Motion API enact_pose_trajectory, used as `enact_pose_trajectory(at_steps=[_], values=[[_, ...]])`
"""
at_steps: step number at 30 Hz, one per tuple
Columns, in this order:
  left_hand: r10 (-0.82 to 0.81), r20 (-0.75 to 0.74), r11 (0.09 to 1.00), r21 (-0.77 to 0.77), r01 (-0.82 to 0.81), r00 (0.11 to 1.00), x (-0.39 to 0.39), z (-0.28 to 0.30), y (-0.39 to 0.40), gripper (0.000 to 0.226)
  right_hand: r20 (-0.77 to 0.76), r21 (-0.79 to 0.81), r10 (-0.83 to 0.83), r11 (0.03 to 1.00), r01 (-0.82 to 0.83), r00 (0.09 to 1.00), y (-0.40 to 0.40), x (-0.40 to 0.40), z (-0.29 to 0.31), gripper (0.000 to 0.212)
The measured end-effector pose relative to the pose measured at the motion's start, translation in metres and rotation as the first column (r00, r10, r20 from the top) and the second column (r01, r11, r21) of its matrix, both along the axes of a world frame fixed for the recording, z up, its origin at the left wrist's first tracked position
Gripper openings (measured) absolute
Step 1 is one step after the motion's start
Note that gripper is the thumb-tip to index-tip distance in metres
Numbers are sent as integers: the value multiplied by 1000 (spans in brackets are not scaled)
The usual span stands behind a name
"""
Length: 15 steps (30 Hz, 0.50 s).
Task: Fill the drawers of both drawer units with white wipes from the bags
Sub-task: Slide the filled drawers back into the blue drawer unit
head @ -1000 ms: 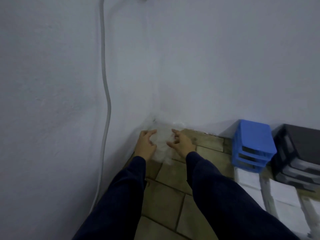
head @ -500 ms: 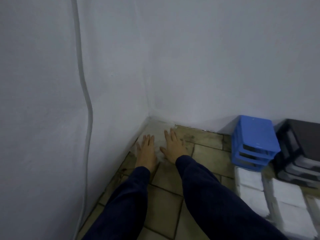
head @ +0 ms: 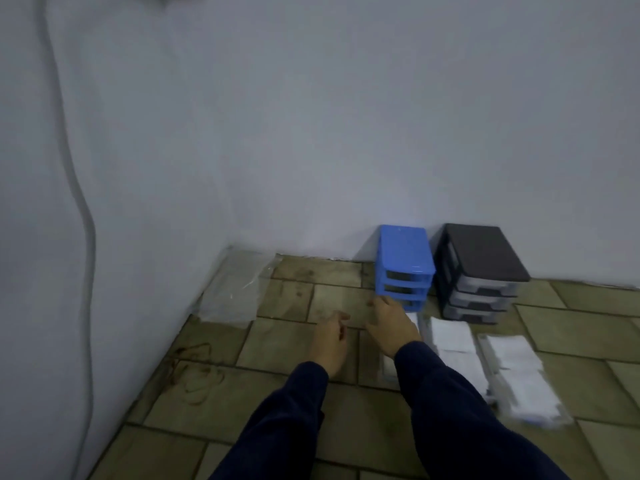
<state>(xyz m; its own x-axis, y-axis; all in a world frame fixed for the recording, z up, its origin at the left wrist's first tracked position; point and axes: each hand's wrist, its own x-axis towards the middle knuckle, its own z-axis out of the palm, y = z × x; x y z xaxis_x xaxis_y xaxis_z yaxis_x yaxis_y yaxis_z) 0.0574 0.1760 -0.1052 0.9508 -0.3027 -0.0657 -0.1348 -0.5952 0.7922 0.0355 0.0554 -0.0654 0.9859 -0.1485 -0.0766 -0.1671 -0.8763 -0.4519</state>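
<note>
A small blue drawer unit stands on the tiled floor against the back wall, with a dark grey drawer unit beside it on the right. Bags of white wipes lie in rows in front of both units. An empty clear plastic bag lies flat in the corner at the left. My left hand hovers over the tiles with loosely curled fingers and holds nothing. My right hand is stretched out flat, its fingertips close to the blue unit's bottom left corner; I cannot tell whether they touch it.
White walls meet in a corner at the left. A grey cable hangs down the left wall. The floor is brown tile, stained near the wall.
Both hands have left the flattened clear bag in the corner and moved right toward the blue drawer unit. The view has swung right and shows more of the units and wipes.
</note>
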Motion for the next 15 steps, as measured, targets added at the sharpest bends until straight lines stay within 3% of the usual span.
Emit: enact_pose_trajectory(at_steps=[7, 15], values=[[14, -126, 998, -58, -21, 992, -30, -2, -34, 12, -17, 43, -52, 998, 53, 999, -38, -50, -6, 42], [62, -104, 990, -120, -74, 993, -47, -1, -48, 22, -12, 79, -119, 990, 120, 993, -53, -78, -8, 42]])
